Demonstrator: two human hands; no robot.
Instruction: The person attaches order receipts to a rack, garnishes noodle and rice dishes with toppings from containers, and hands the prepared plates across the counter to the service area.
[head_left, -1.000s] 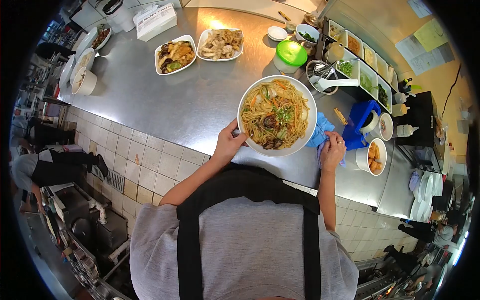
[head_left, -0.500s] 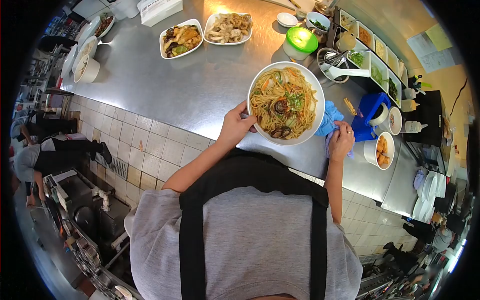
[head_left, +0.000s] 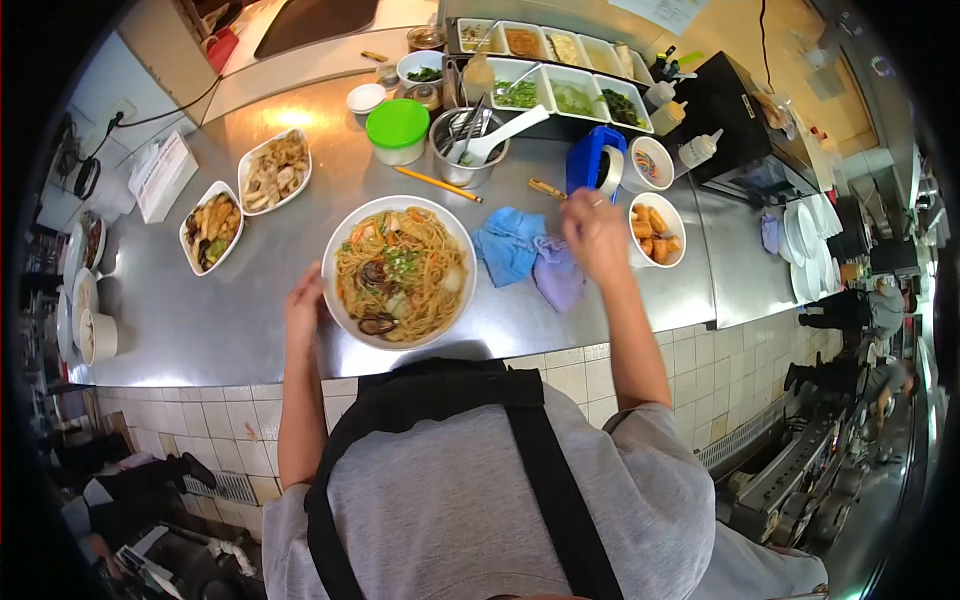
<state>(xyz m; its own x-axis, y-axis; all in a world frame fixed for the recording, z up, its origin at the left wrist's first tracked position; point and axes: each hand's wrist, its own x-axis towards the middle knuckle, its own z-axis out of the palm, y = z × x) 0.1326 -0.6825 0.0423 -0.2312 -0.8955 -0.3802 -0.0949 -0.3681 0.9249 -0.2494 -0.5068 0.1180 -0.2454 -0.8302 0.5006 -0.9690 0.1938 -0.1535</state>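
A white bowl of noodles (head_left: 400, 272) with vegetables, mushrooms and chopped greens stands near the counter's front edge. Against its left rim is my left hand (head_left: 305, 300), its fingers closed at the bowl's side and partly hidden. My right hand (head_left: 596, 238) is blurred, fingers bent, between a purple cloth (head_left: 558, 275) and a white tub of fried pieces (head_left: 657, 230). Whether it holds anything cannot be made out. Beside the purple cloth lies a crumpled blue cloth (head_left: 508, 243). A pencil (head_left: 438, 184) rests behind the bowl.
Two white dishes of food, one with brown pieces and vegetables (head_left: 212, 228) and one with pale fried pieces (head_left: 275, 172), sit at left. Behind are a green-lidded tub (head_left: 396, 130), a metal pot of utensils (head_left: 468, 150), a blue container (head_left: 594, 158) and garnish trays (head_left: 575, 95).
My right hand has come off the cloths and moved right, towards the tub of fried pieces. My left hand stays at the bowl's left rim. The view has turned and shifted.
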